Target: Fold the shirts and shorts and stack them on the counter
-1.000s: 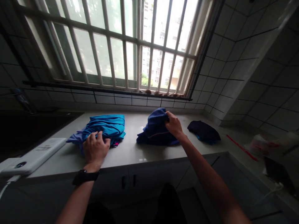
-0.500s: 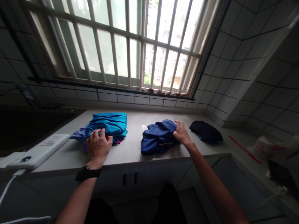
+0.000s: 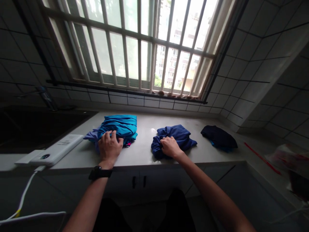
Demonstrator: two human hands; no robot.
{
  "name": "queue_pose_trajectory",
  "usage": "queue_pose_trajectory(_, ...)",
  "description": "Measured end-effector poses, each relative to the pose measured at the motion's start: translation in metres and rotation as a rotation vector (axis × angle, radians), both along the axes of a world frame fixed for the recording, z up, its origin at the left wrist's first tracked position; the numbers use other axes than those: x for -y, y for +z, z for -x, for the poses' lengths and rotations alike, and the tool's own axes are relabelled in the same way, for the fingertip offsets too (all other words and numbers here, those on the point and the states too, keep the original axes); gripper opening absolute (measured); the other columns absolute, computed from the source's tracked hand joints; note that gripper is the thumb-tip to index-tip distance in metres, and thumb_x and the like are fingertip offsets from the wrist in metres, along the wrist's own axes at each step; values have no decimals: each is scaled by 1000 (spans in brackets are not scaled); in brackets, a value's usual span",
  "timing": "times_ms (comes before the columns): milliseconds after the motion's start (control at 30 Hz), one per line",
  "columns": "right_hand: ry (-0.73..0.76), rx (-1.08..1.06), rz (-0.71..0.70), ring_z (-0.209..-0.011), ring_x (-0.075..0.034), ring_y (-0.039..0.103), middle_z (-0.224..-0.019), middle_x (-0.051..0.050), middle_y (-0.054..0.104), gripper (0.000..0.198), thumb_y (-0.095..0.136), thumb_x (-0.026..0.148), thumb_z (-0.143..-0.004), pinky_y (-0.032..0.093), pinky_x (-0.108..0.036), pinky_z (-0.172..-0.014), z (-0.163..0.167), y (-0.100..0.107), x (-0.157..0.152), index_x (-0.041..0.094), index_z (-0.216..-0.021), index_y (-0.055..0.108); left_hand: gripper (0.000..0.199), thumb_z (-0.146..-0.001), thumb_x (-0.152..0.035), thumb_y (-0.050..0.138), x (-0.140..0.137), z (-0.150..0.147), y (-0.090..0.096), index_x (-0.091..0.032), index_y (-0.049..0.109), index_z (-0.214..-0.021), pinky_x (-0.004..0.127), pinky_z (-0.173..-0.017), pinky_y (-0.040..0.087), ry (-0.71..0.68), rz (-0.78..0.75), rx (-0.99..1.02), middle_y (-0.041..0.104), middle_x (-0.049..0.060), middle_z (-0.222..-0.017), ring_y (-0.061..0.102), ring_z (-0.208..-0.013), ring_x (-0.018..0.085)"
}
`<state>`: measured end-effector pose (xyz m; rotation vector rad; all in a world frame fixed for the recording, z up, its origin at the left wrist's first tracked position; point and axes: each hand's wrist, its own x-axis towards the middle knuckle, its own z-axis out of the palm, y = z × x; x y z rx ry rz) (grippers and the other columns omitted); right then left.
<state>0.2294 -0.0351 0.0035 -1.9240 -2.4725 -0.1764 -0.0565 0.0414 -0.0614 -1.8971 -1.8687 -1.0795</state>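
Observation:
My left hand (image 3: 110, 147) lies on the near side of a pile of folded teal clothing (image 3: 122, 127), its fingers apart and slightly bent. A lavender-blue cloth (image 3: 93, 135) pokes out under the pile's left side. A black watch band (image 3: 100, 173) circles that wrist. My right hand (image 3: 170, 146) has its fingers curled into the near side of a crumpled dark blue garment (image 3: 180, 133), bunching the fabric. Farther right, apart from both hands, lies a folded black-navy garment (image 3: 218, 136) with a bit of blue showing below it.
The pale countertop (image 3: 145, 154) runs under a barred window (image 3: 135, 48). At left are a dark sink (image 3: 48, 125), a faucet (image 3: 47, 98) and a white power bank (image 3: 58, 149) with a cable. A red strip (image 3: 262, 158) and a plastic bag (image 3: 285, 156) lie right.
My right hand has moved left and nearer, from the dark blue garment's right edge to its near side, and now grips it. My left hand stays on the teal pile. The view shifted slightly.

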Motion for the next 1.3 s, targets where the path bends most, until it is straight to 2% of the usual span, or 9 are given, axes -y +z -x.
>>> queue_pose_trajectory(233,6,-210,-76,-94,-22,69,-102,-8,76,23,53,9,-82,44,-29,-78,-16,12,-5,19,-92,71,46,-92,-25,50,2,-3,1,-9,66,-132,52,-106,46,10,26,35,64,25,-137,56,-132,39)
queue_pose_trajectory(467,-46,-642,-750,-90,-20,62,-92,-6,66,16,52,8,-81,49,-32,-85,-68,107,-48,22,-84,60,44,-91,-24,51,4,-4,2,-12,66,-131,51,-105,46,7,18,40,64,23,-135,56,-131,38)
queue_pose_trajectory(567,-79,-803,-1012,-93,-20,60,-99,-9,63,16,49,10,-85,50,-32,-84,-88,132,-57,21,-90,59,46,-91,-25,51,5,-4,3,-11,65,-132,51,-105,45,3,37,45,63,24,-137,56,-131,39)
queue_pose_trajectory(633,-126,-767,-959,-91,-20,60,-100,-10,63,15,50,10,-86,51,-33,-85,-96,126,-55,19,-91,61,46,-91,-25,51,5,-4,4,-11,65,-132,52,-106,45,-1,41,52,63,24,-137,55,-132,39)
queue_pose_trajectory(733,-267,-560,-600,-94,-22,65,-106,-12,63,20,53,9,-85,52,-36,-93,-104,95,-45,17,-95,68,45,-91,-25,50,6,-4,5,-11,65,-131,52,-107,44,-9,37,62,63,24,-138,54,-134,39)
queue_pose_trajectory(900,-287,-350,-78,-123,-26,64,-137,-16,61,44,59,19,-94,47,-36,-108,-103,42,-7,19,-138,63,49,-88,-24,54,4,-3,3,-12,65,-133,54,-109,42,-20,22,88,63,23,-138,52,-135,40)
queue_pose_trajectory(1000,-192,-324,-16,-132,-29,60,-148,-15,57,60,61,42,-100,46,-36,-110,-88,28,17,22,-155,49,50,-86,-24,55,3,-3,2,-13,65,-134,53,-109,41,-29,13,94,63,22,-139,51,-135,40)
queue_pose_trajectory(1100,-217,-229,77,-127,-33,62,-144,-18,58,86,73,58,-90,50,-39,-103,-67,16,29,21,-161,41,49,-88,-25,53,2,-2,1,-12,66,-133,53,-108,42,-13,20,78,63,23,-138,52,-133,39)
queue_pose_trajectory(1300,-249,14,3,-123,-33,61,-135,-20,60,43,56,29,-101,51,-38,-94,-33,-6,23,18,-142,60,49,-91,-27,49,1,-2,1,-8,65,-133,54,-107,43,1,27,43,62,25,-137,53,-131,40)
